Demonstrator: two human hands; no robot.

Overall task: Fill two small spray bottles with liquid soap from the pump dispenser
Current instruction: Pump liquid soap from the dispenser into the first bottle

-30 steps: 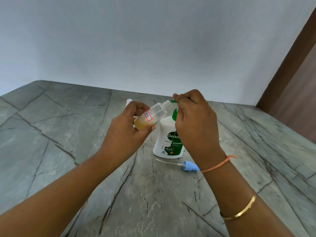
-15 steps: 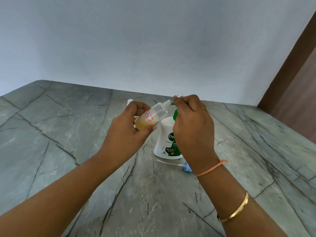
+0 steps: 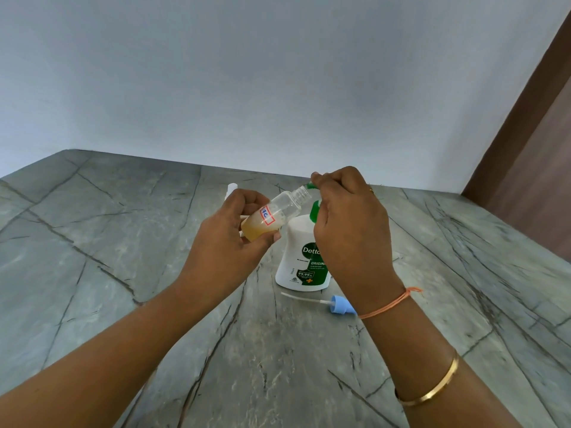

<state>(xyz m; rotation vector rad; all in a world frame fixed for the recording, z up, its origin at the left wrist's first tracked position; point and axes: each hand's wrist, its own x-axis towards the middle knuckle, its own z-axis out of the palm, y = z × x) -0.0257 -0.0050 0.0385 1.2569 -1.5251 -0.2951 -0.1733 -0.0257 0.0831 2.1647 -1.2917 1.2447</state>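
My left hand (image 3: 227, 245) grips a small clear spray bottle (image 3: 275, 213), tilted with its open neck up and to the right. Amber liquid fills its lower part. A red-edged label sits on its side. My right hand (image 3: 349, 230) curls over the green pump head (image 3: 314, 208) of the white soap dispenser (image 3: 301, 261) standing on the table. The pump's nozzle tip meets the bottle's neck under my fingers. A blue spray cap (image 3: 339, 305) with a white dip tube lies in front of the dispenser. A second white bottle top (image 3: 231, 188) shows behind my left hand, mostly hidden.
The grey marbled table (image 3: 123, 242) runs back to a pale wall. A brown wooden panel (image 3: 531, 156) stands at the far right. Bracelets ring my right wrist.
My right hand has lifted slightly on the pump head. The view has shifted a little. The bottle stays tilted at the nozzle in my left hand.
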